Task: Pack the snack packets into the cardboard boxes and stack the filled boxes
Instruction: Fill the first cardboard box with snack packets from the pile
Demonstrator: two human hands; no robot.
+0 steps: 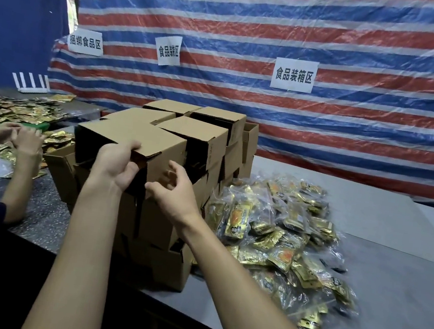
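My left hand (pixel 116 163) grips the flap of the top cardboard box (pixel 137 131). My right hand (pixel 176 195), fingers spread, holds nothing beside it.

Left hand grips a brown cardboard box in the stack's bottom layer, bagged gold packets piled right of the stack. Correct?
No. Head view: the left hand grips a brown cardboard box in the top layer of the stack, not the bottom. The bagged gold snack packets are piled right of it.
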